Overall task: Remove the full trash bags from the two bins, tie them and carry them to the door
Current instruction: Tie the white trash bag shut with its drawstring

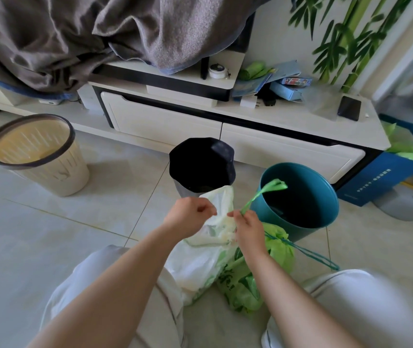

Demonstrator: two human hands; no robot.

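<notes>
Before three bins, left hand (190,217) grips white bag (200,262), right hand (248,229) pinches green handle (263,194)

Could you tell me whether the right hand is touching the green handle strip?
Touching: the head view shows the right hand pinching the green handle strip's lower end.

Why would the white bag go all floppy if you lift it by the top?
The white bag looks like thin, crinkled plastic, so it would probably sag and swing. Its bulging bottom suggests some weight, though likely not much. The left hand and right hand pinch its top, which seems soft enough to twist.
</notes>
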